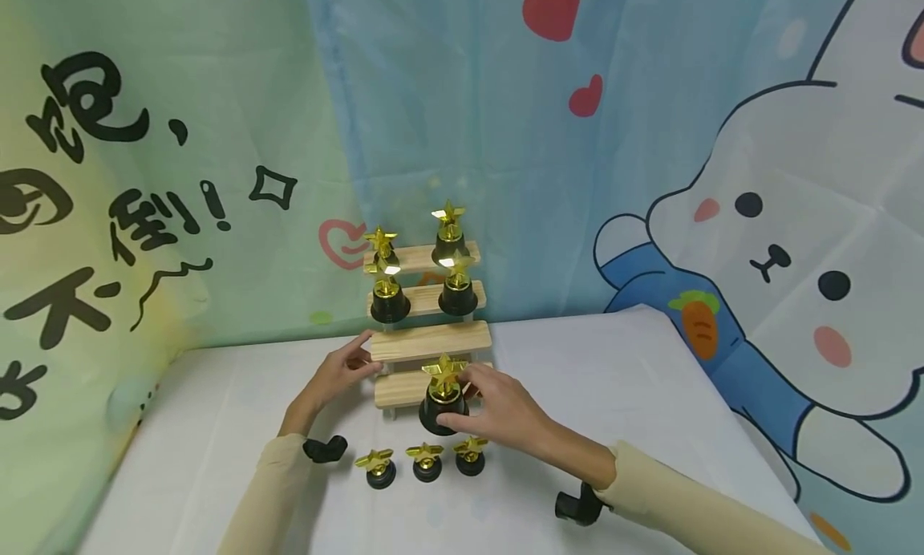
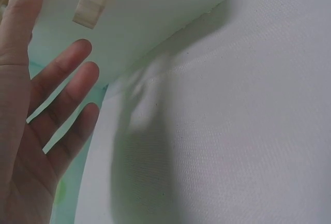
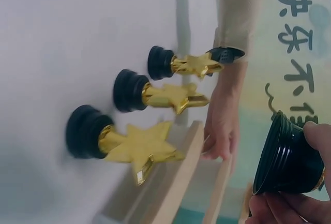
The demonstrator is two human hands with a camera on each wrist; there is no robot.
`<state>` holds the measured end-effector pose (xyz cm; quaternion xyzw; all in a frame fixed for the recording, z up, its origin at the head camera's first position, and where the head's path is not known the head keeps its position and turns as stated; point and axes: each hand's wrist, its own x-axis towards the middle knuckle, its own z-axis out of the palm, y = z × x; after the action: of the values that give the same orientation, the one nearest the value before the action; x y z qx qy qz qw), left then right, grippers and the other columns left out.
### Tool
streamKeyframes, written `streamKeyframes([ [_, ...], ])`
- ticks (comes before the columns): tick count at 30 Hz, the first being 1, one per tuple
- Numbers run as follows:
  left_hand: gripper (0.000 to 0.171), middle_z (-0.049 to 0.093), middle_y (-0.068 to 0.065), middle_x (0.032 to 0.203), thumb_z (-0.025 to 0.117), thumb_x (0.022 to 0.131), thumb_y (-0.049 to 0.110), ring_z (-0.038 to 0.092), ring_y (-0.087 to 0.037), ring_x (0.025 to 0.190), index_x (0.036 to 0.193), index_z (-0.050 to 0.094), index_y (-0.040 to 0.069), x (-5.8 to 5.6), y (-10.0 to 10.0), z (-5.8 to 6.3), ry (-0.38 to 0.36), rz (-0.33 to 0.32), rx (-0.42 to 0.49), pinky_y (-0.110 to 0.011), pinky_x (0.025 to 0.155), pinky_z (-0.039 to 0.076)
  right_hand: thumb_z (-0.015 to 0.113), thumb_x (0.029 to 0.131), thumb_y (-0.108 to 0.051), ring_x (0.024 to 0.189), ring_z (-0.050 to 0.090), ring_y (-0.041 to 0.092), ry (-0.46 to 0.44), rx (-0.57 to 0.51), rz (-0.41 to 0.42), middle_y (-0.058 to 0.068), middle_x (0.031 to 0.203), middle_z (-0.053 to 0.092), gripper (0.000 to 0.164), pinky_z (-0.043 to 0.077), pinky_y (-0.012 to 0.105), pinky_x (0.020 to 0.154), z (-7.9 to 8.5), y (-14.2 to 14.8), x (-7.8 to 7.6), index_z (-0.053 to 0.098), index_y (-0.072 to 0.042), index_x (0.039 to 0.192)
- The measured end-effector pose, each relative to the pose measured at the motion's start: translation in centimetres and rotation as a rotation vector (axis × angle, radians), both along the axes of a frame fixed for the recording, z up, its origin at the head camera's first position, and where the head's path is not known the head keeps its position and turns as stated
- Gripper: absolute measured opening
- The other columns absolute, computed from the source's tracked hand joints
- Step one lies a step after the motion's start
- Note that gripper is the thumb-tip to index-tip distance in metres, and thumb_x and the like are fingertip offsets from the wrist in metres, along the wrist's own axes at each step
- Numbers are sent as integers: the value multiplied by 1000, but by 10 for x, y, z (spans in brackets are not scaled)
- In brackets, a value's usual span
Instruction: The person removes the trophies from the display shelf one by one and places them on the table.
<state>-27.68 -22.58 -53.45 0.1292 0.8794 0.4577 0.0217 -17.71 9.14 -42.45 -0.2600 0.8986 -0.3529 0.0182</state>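
Note:
In the head view my right hand grips a gold star trophy by its black base, in front of the lowest step of a wooden display stand. That base also shows upright between thumb and fingers in the right wrist view. My left hand is at the stand's left side, its fingertips right at the ends of the lower boards. Its fingers look loosely extended in the left wrist view. Two trophies stand on the second board from the top, and two more on the top board.
Three smaller star trophies stand in a row on the white tablecloth before the stand. Behind hangs a printed cloth backdrop with a cartoon rabbit and lettering. Black wrist mounts sit at both sleeves.

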Motion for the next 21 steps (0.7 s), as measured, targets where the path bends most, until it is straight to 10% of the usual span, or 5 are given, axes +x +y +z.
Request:
streamKeyframes([
  [21,76,68,-11,103,72,88,34,63,-16,90,151,37,13,0,2,-1,-4,5,-16,-31,80,50,78,79,-44,92,64,18,-15,65,-213,0,102,65,48,51,31,76,-24,72,6,64,-10,110],
])
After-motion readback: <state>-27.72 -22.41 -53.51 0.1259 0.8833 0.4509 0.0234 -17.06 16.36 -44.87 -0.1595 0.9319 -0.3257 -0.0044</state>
